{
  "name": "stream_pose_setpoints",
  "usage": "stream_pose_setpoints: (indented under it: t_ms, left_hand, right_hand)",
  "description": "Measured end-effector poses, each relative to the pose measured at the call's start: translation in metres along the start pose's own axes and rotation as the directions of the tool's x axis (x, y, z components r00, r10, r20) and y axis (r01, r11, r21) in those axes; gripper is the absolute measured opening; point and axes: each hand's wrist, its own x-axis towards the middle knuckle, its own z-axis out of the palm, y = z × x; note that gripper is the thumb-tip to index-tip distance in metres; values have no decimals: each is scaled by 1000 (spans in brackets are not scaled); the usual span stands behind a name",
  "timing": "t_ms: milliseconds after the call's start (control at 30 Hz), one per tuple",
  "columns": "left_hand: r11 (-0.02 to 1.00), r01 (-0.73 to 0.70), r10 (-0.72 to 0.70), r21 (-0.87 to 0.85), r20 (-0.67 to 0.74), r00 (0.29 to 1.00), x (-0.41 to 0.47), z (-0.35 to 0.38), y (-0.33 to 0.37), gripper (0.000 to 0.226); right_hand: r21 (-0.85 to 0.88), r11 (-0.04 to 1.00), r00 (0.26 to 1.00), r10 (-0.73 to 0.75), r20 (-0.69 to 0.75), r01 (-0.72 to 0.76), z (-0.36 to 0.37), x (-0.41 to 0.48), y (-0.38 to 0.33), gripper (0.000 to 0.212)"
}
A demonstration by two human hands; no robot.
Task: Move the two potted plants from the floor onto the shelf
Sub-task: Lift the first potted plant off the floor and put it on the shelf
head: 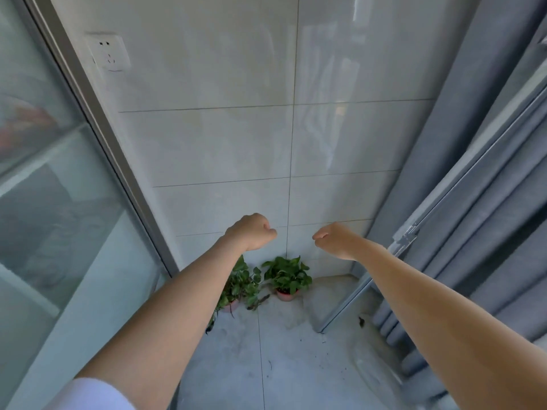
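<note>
Two bare arms reach out above two small leafy green plants in pinkish pots, standing on the grey tiled floor (296,365) in a corner.

The left hand (251,232) and right hand (333,239) are curled loosely shut, holding nothing. The left potted plant (241,287) (half hidden by the forearm) trails stems that could snag; the right potted plant (287,276) stands just beside it. No shelf is visible.

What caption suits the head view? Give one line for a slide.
Both hands, left and right, reach out empty above two potted plants on the floor.
</note>
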Motion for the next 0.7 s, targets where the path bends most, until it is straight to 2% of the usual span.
stream_pose_setpoints:
  t_ms: [333, 467, 600, 700]
  left_hand:
    - [987, 133, -126, -96, 68, 990, 198, 76, -39, 4]
    - [962, 210, -189, -176, 128, 974, 265, 140, -76, 3]
    - [922, 316, -262, -222, 240, 935, 318, 222, -130, 21]
    - [894, 381, -305, -237, 301, 904, 344, 278, -171, 16]
  right_hand:
    - [131, 985, 990, 95, 106, -109, 29, 223, 71, 37]
    - [185, 959, 967, 184, 178, -216, 76, 302, 111, 35]
    - [254, 900, 918, 282, 280, -354, 141, 368, 153, 32]
    - [320, 833, 879, 353, 320, -451, 189, 411, 182, 34]
